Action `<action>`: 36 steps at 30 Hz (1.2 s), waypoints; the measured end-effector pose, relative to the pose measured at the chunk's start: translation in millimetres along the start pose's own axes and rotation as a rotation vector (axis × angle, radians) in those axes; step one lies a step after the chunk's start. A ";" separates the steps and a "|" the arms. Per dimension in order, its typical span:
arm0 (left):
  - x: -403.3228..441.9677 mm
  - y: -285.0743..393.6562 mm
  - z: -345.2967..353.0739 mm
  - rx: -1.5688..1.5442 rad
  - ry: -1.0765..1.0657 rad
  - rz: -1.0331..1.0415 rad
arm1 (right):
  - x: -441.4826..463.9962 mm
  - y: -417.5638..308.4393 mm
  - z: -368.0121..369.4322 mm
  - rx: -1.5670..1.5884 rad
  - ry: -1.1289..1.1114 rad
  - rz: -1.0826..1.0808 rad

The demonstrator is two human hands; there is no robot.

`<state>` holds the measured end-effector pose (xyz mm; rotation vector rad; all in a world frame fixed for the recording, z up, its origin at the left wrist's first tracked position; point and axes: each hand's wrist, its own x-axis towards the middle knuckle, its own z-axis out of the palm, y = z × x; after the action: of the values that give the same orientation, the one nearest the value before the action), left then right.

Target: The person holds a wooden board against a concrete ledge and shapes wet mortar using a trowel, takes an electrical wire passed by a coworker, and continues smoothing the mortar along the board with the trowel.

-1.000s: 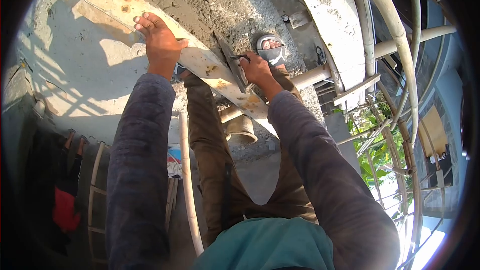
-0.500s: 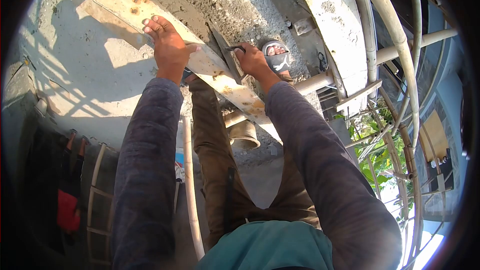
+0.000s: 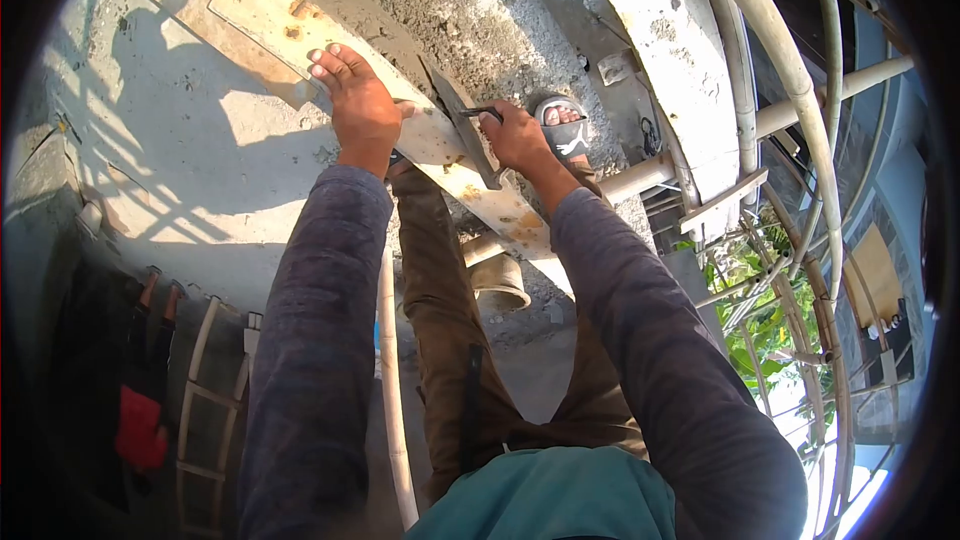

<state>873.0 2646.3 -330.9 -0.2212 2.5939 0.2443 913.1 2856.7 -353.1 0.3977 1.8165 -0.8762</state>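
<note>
A long pale board with brown stains runs diagonally beneath both arms. My left hand rests on its upper part, fingertips on the face and thumb spread toward the far edge; whether it grips the board is unclear. My right hand is wrapped round the handle of a flat metal trowel. The trowel's long blade lies along the board's far edge, beside rough grey mortar.
A sandalled foot stands on the mortar surface right of the trowel. Bamboo poles cross at the right, and another pole rises between the arms. A bucket sits below the board. Another person is at lower left.
The board and both hands have shifted rightward in view. My left hand stays on the board. The trowel first moved up-left along the board's edge, then back down-right, still held by my right hand.
</note>
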 end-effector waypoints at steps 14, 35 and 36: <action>1.2 2.4 -1.6 0.095 -0.080 -0.045 | 25.6 4.7 7.4 -0.018 0.068 -0.012; -2.1 6.8 -2.7 0.198 0.132 -0.063 | 6.0 -33.0 -3.3 -0.037 0.074 -0.140; -2.0 6.4 -1.2 0.191 0.137 -0.076 | 14.6 -36.1 -1.2 -0.002 0.077 -0.136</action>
<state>872.9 2652.5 -328.0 -0.2751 2.7156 -0.0485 883.6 2831.2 -352.3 0.3132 1.9329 -0.9639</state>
